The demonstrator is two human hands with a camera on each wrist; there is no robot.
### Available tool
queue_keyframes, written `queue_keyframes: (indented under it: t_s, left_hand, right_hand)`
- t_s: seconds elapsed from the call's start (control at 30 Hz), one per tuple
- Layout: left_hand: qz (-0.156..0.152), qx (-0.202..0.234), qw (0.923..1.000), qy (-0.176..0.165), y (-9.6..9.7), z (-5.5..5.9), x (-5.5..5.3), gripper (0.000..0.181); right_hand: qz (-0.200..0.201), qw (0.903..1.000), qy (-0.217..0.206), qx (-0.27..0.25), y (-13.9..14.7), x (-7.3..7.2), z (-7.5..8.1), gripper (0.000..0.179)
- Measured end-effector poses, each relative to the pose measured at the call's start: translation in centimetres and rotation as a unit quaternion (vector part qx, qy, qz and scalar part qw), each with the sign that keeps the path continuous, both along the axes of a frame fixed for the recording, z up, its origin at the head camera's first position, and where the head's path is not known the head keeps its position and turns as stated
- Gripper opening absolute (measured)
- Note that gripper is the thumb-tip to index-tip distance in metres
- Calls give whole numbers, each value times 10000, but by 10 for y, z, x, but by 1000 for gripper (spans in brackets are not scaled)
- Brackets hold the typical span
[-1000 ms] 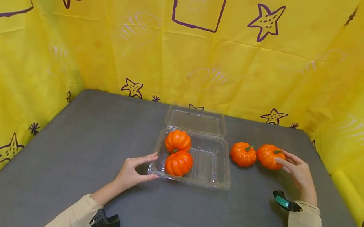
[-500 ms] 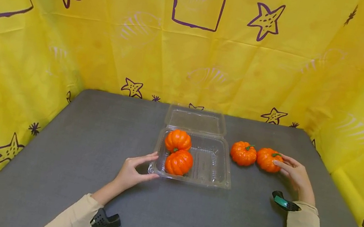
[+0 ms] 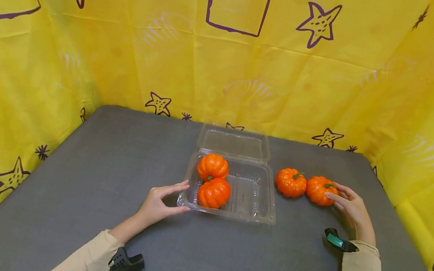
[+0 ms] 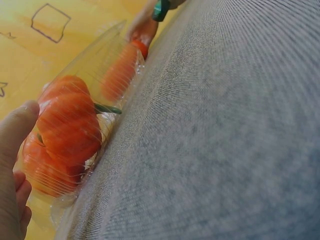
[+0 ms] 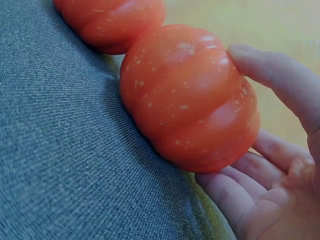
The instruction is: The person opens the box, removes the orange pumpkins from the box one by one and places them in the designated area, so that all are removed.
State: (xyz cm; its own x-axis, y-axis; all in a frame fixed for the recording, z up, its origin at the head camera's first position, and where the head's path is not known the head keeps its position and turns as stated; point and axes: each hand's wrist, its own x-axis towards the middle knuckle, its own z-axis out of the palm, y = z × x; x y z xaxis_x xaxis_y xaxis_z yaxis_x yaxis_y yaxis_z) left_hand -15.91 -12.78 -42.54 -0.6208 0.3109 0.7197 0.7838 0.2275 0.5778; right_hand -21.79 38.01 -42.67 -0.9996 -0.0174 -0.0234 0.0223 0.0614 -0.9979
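A clear plastic clamshell container (image 3: 249,215) lies with its lid folded back. Two small orange pumpkins, a rear one (image 3: 213,167) and a front one (image 3: 214,193), sit against each other in its left half. My left hand (image 3: 159,203) holds the container's front left corner, thumb at the front and fingers at the left side. Right of the container, one pumpkin (image 3: 291,183) rests on the table, touching another pumpkin (image 3: 319,191). My right hand (image 3: 354,211) grips that outer pumpkin from its right, thumb and fingers on either side in the right wrist view.
The container's lid (image 3: 235,142) lies back toward the rear edge of the grey table (image 3: 124,158). A yellow curtain (image 3: 219,69) printed with stars and fish bones stands behind and along both sides. Each wrist carries a black camera mount.
My right hand has brought the outer pumpkin slightly toward me between the first frame and the second; since then it stays put. The left hand and container have not moved.
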Motion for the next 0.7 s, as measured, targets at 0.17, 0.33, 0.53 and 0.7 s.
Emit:
queue_keyframes:
  t_s: [0.17,0.33,0.53,0.7]
  left_hand:
    - [-4,-3,10000,24,0,0,0,53]
    - [7,-9,10000,12,0,0,0,53]
    - [10,-1,10000,29,0,0,0,53]
    - [-1,5,10000,33,0,0,0,54]
  right_hand:
    - [75,9996,-40,281,1,0,-2,36]
    - [172,9969,-173,751,-1,0,0,55]
    - [236,9945,-51,1017,-2,1,5,61]
    - [228,9855,-50,1678,-4,0,9,67]
